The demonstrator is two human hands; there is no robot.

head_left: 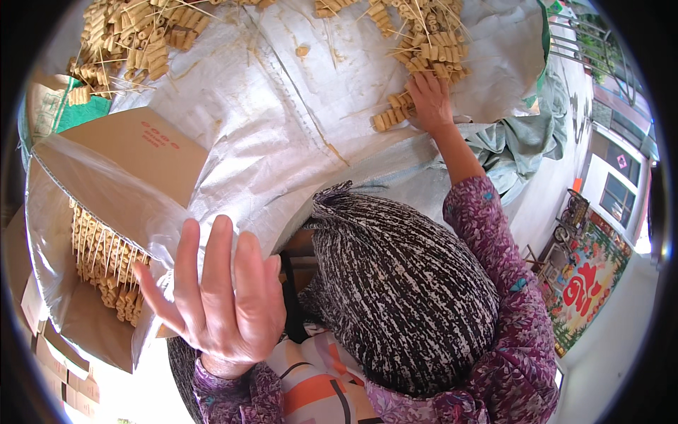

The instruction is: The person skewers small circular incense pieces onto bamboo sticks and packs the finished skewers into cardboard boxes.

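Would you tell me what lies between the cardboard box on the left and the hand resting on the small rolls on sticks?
In the head view, only wrinkled white woven sheeting with stray sticks lies between the cardboard box and the right hand.

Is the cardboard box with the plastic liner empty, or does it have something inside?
Not empty. The cardboard box is open, and its plastic liner holds tan skewered rolls stacked in rows.

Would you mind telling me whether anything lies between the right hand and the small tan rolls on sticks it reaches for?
Nothing visible does: the right hand already rests on the rolls spread over the white sheet.
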